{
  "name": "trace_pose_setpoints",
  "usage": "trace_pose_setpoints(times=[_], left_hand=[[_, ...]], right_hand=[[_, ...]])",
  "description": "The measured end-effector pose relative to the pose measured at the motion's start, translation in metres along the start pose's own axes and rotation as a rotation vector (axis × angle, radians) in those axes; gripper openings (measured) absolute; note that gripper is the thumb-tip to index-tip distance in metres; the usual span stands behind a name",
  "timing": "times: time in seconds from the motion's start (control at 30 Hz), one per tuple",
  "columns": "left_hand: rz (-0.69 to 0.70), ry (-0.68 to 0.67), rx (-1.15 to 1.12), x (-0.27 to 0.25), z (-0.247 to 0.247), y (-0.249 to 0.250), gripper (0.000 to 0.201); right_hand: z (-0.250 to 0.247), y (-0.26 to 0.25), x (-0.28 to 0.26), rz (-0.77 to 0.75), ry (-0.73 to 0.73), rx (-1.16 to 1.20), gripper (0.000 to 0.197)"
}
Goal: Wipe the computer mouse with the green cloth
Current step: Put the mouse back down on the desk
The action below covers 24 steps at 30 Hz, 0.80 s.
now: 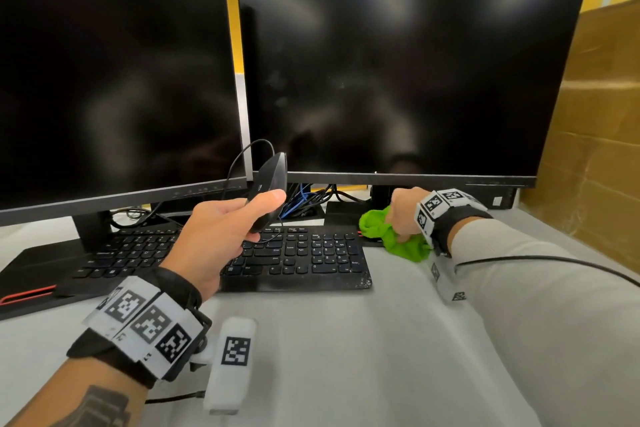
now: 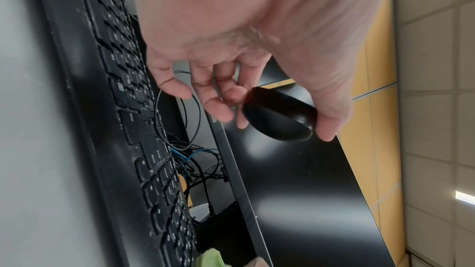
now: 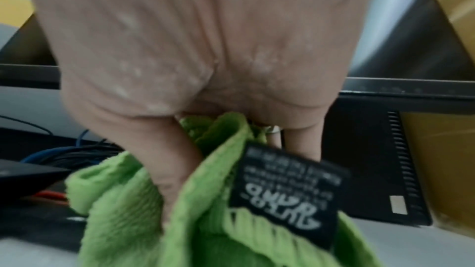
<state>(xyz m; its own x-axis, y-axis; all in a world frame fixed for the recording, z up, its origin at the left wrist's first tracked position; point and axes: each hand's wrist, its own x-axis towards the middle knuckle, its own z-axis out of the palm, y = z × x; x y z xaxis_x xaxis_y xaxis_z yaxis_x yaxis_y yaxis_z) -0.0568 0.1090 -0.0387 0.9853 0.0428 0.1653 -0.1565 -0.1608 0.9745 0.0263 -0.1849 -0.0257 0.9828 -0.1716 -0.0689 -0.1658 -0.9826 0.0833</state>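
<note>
My left hand (image 1: pixel 221 236) holds a black wired computer mouse (image 1: pixel 270 184) up in the air above the keyboard, thumb on one side and fingers under it. In the left wrist view the mouse (image 2: pixel 279 117) sits between thumb and fingertips of the left hand (image 2: pixel 231 68). Its thin black cable (image 1: pixel 239 159) loops back toward the monitors. My right hand (image 1: pixel 405 211) grips a bunched green cloth (image 1: pixel 398 239) low over the desk to the right of the keyboard. The right wrist view shows the cloth (image 3: pixel 128 200) with a black label (image 3: pixel 287 190) squeezed in the right hand (image 3: pixel 180 68).
A black keyboard (image 1: pixel 304 260) lies on the grey desk (image 1: pixel 346 357) before two dark monitors (image 1: pixel 104 80) (image 1: pixel 408 80). Tangled black and blue cables (image 1: pixel 304 199) lie under the right monitor. A cardboard box (image 1: pixel 595 132) stands at the right. A white tagged block (image 1: pixel 232 360) hangs by my left wrist.
</note>
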Motion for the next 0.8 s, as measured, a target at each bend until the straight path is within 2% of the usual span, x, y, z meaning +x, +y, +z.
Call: trace_pose_setpoints(times=[0.13,0.23,0.37,0.43,0.57,0.63,0.7,0.8], left_hand=[[0.007,0.004,-0.016,0.0,-0.001,0.0,0.026],[0.013,0.013,-0.03,0.002,-0.004,-0.001,0.029],[0.002,-0.004,-0.012,0.002,-0.004,-0.001,0.029],[0.003,-0.016,0.004,0.001,-0.003,-0.001,0.029],[-0.002,-0.028,0.008,0.0,-0.002,-0.001,0.027],[0.001,-0.024,0.006,0.001,-0.003,-0.002,0.026],[0.006,-0.023,0.0,0.002,-0.004,-0.002,0.025],[0.011,-0.034,-0.015,0.003,-0.005,-0.003,0.024]], right_hand=[[0.006,-0.014,-0.004,-0.041,-0.042,0.11,0.058],[-0.002,-0.002,-0.006,0.032,-0.04,0.09,0.054],[-0.007,0.009,-0.01,0.092,0.082,0.061,0.041],[-0.005,0.0,-0.012,0.056,0.085,0.095,0.043],[0.004,-0.021,-0.004,-0.098,-0.025,0.14,0.048],[0.005,-0.017,-0.001,-0.078,-0.033,0.143,0.04],[0.005,-0.003,0.005,-0.022,-0.027,0.136,0.022],[0.006,0.014,0.01,0.049,-0.035,0.11,0.025]])
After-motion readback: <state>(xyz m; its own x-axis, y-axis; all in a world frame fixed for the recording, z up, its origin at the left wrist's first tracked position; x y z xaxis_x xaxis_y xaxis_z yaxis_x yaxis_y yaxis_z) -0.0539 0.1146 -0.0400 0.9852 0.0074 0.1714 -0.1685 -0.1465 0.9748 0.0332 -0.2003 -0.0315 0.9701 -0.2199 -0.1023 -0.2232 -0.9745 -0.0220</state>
